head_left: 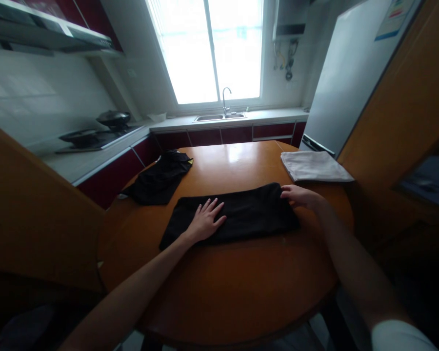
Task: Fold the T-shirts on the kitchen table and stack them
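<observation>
A black garment [249,214], folded into a long band, lies across the middle of the round wooden table [219,287]. My left hand [206,220] rests flat on its left half, fingers spread. My right hand [300,196] touches the band's right end, fingers curled at the edge of the cloth; whether it pinches the cloth is unclear. A second black garment [160,178] with a yellow tag lies crumpled at the table's far left. A folded white cloth [314,165] sits at the far right.
A counter with a sink and tap [223,113] runs under the bright window. A stove with pans [106,127] stands on the left counter. A white fridge [347,73] rises at the right, next to a wooden door panel [398,107].
</observation>
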Action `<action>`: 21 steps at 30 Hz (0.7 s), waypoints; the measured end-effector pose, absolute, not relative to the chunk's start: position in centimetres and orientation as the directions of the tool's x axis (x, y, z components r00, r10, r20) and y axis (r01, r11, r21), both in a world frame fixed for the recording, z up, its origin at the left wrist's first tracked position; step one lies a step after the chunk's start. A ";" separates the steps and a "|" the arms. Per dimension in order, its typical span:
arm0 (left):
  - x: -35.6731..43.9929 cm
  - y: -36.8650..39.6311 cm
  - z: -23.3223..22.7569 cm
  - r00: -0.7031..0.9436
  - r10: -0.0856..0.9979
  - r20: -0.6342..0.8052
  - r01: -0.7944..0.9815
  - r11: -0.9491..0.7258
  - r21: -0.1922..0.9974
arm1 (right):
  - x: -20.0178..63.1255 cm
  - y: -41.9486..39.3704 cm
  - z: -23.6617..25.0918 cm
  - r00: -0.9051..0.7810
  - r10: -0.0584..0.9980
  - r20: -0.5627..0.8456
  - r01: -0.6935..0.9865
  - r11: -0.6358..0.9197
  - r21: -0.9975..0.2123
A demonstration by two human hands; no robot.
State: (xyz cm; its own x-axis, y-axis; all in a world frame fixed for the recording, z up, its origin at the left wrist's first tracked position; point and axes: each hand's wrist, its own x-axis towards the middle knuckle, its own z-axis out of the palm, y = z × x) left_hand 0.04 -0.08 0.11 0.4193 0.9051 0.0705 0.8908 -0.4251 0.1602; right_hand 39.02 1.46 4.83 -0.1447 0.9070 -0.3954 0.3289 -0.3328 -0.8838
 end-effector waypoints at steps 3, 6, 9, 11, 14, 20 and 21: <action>0.0 -0.2 0.1 0.418 0.905 0.074 0.889 -0.425 0.172 | 39.2 1.4 4.8 -0.196 0.908 -0.371 0.246 -0.321 -0.915; 0.2 -0.6 0.7 0.422 0.896 0.139 0.882 -0.441 0.168 | 38.5 1.3 4.8 -0.204 0.924 -0.323 0.149 -0.297 -0.943; 0.8 -1.3 1.9 0.460 0.839 0.290 0.822 -0.526 0.219 | 36.9 1.1 5.0 -0.194 0.944 -0.266 0.061 -0.260 -0.964; 1.4 -2.0 3.0 0.476 0.801 0.362 0.732 -0.590 0.342 | 35.2 0.7 5.3 -0.192 0.955 -0.226 0.009 -0.229 -0.973; 2.9 -2.7 4.0 0.458 0.816 0.354 0.545 -0.572 0.613 | 31.9 -0.1 5.6 -0.183 0.971 -0.151 -0.062 -0.165 -0.984; 6.2 -3.3 2.9 0.415 0.868 0.273 0.101 -0.342 0.934 | 25.9 -2.1 4.3 -0.092 0.995 -0.035 -0.117 -0.046 -0.992; 6.5 -3.4 2.6 0.409 0.871 0.272 0.063 -0.325 0.944 | 25.3 -2.3 3.8 -0.087 0.996 -0.015 -0.110 -0.025 -0.994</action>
